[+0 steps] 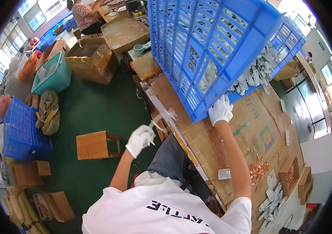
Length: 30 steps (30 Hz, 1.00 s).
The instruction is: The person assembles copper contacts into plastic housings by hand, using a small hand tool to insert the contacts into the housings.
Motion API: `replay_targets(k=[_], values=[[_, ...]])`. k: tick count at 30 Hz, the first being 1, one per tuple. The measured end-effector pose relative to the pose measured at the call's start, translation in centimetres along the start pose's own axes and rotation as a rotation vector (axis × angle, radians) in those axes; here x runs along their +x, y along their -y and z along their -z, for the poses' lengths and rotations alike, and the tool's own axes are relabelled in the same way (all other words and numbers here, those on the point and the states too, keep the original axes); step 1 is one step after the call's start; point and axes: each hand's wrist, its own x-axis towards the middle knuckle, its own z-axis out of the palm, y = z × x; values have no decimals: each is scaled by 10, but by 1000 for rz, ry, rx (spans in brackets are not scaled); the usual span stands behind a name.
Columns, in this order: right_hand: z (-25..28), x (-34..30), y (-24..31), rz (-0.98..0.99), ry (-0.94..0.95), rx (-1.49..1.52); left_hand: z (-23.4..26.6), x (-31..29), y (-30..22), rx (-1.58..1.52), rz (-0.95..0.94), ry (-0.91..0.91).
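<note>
A large blue slatted plastic crate (212, 50) stands tipped on the table, with many white plastic parts (257, 70) inside and at its open right side. My gloved right hand (221, 110) is closed on the crate's near lower corner. My gloved left hand (140, 140) is off the table's left edge, its fingers closed round a thin white strip (159, 121). The strip's upper end curls and is smeared by motion.
Cardboard covers the table (228, 146), with a green-handled tool (242, 128), copper-coloured pieces (258, 170) and a small white tray (224, 174) on it. A wooden stool (92, 146) stands left of me. Blue crates (23, 128) and cartons (92, 58) line the floor. Other people work farther off.
</note>
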Motion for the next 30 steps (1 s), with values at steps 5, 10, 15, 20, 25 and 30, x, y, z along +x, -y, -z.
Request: replay_targets(k=[5,10,15,20,25,30], values=[[-9,-5,10,-48,-130,-76,-1,70,-44,168,51,-222],[-7,-3,10,-75,-74,-76,-36,152,-32,590,-23,-432],[-12,2,-5,-183,-137,128,-81,173,-57,1255,-12,-409],[6,5,3,-373,-24,239,-77,162,-45,1252,-167,-541],[-3,-2,2,-296,-107,198,-75,112,-24,841,-906,-689],[-9,1,-1,-271,-81,255,-144,31,-15,912,-1178,118]])
